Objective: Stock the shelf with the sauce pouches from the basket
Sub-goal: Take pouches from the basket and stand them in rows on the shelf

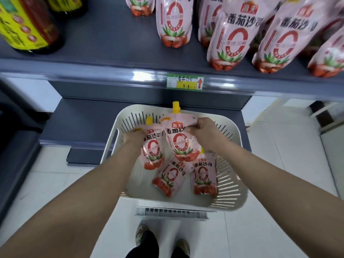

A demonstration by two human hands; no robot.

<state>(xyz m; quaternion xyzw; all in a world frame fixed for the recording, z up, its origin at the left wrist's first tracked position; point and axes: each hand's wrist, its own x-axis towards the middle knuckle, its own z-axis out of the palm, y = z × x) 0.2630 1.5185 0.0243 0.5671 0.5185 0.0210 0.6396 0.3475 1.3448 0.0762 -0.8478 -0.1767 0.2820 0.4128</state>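
- The shelf (111, 53) ran across the top of the view, dark and flat, with pink sauce pouches already standing along its right half, a bare stretch in the middle, and dark bottles (28, 25) at its left end.
- The basket (232, 135) sat below the shelf's front edge, white and slotted, and held the stock not yet shelved.
- The right hand (202, 130) had its fingers closed over the upper right shoulder of the raised pouch (179, 142), which hung above the basket's far wall.
- That pouch's long axis ran nearly vertical, yellow cap toward the shelf, printed face toward the camera.
- The left hand (133, 137) gripped the top of a second pouch (152, 151) near the basket's left wall; its cap also pointed up and away, the body tilted slightly.
- Two loose pouches (171, 177) lay flat by the near right corner, caps toward the far wall.
- To do the lift well, I judged each pouch should be kept cap-up and label-out, then set on its flat base in the bare stretch beside the standing row, so it would not topple its neighbours.
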